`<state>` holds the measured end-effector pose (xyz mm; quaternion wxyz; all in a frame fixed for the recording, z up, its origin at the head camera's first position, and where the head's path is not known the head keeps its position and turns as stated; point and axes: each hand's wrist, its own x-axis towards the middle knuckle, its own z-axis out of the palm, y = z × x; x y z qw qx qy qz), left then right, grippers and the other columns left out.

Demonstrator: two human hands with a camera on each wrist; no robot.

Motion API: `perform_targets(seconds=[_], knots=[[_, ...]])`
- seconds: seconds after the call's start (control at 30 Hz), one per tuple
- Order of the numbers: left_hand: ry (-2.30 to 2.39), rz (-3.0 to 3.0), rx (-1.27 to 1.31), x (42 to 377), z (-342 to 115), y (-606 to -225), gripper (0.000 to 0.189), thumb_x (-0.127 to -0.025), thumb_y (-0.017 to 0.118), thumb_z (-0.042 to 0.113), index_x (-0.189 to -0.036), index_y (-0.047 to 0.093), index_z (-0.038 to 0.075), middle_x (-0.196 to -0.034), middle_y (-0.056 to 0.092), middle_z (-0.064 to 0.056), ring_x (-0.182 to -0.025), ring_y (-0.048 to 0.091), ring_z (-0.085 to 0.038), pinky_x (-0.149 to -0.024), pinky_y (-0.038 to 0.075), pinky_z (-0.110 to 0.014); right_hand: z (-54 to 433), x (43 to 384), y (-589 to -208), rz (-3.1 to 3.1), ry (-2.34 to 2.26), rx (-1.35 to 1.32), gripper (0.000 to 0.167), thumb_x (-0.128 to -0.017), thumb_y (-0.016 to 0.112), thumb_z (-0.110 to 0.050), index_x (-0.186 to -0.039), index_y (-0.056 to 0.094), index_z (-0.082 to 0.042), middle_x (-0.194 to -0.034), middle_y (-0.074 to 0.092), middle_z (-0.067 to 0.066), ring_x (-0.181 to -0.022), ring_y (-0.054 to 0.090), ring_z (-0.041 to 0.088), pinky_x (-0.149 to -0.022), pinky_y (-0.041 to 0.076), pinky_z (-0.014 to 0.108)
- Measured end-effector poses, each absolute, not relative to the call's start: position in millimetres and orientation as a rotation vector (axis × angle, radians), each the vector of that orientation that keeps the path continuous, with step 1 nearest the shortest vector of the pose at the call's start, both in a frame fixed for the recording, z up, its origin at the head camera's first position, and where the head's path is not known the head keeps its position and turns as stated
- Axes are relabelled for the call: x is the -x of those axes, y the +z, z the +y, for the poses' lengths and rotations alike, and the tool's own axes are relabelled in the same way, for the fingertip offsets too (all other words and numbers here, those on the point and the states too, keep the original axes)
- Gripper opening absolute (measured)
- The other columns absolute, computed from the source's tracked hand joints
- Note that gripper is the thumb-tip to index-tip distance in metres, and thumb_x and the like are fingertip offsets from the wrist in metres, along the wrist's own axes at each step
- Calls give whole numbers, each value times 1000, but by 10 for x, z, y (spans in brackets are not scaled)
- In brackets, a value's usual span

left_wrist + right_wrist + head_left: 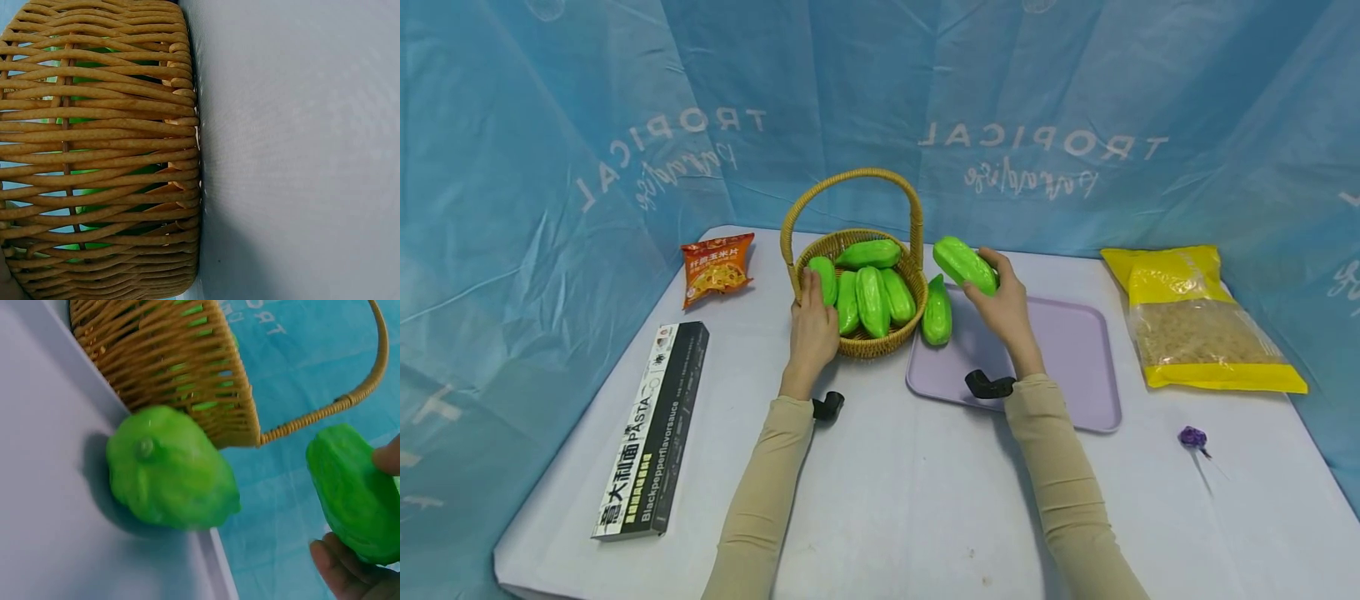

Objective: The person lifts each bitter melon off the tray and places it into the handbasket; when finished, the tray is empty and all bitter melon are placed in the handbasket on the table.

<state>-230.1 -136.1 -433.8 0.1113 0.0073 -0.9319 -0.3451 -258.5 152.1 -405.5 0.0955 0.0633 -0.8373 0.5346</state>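
A wicker basket (868, 343) with a tall arched handle holds several bright green, ridged, elongated gourds (872, 302). My left hand (814, 333) holds the basket's left rim, its fingers reaching over the edge beside a green gourd (824, 277). In the left wrist view, the woven side (119, 144) fills much of the picture, with a bit of the hand at the lower left corner. Right of the basket, my right hand (1006, 304) grips one green gourd (962, 262) between thumb and fingers, raised above the tray's far edge. Another gourd (937, 312) lies on the lilac tray (1075, 358), near the basket.
At the left are an orange snack bag (718, 268) and a long black-and-white pasta box (651, 429). A yellow bag of pasta (1206, 325) lies at the right, with a small purple wrapped item (1192, 437) nearer me. Blue printed curtains (865, 100) border the table.
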Motion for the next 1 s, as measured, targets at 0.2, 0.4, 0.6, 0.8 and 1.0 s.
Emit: perform_targets(seconds=[0.2, 0.4, 0.6, 0.8, 1.0], knots=[[-1018, -2730, -32, 2296, -1353, -4330, 60, -101, 34, 12, -155, 11, 0, -164, 6, -15, -131, 32, -53, -114, 26, -54, 1406, 2548, -4012, -2504, 1612, -304, 60, -91, 64, -20, -147, 41, -20, -148, 47, 7, -122, 53, 31, -94, 45, 46], [-1017, -2733, -30, 2298, -1358, -4330, 60, -101, 33, 13, -155, 11, 0, -164, 6, -15, -133, 30, -53, -114, 25, -55, 1293, 2534, -3973, -2467, 1648, -408, 56, -90, 65, -16, -142, 43, -18, -146, 48, 6, -123, 53, 28, -97, 45, 45], [-1009, -2729, -24, 2297, -1358, -4343, 60, -101, 33, 13, -155, 10, 0, -164, 7, -16, -130, 33, -53, -112, 28, -55, 1192, 2551, -3916, -2451, 1689, -444, 54, -89, 66, -14, -137, 41, -11, -144, 47, 9, -127, 51, 30, -100, 44, 47], [-1006, -2721, -30, 2303, -1358, -4353, 60, -101, 33, 13, -155, 11, 0, -164, 7, -15, -130, 33, -54, -113, 27, -55, 1098, 2580, -3884, -2466, 1645, -434, 53, -88, 68, -16, -134, 44, -9, -142, 43, 12, -129, 47, 32, -101, 43, 48], [-1007, -2723, -22, 2307, -1360, -4357, 60, -101, 33, 12, -155, 10, 0, -164, 6, -16, -134, 30, -52, -114, 24, -55, 1005, 2634, -3858, -2434, 1584, -529, 51, -89, 69, -18, -136, 51, -11, -135, 47, 13, -128, 46, 30, -106, 38, 48]])
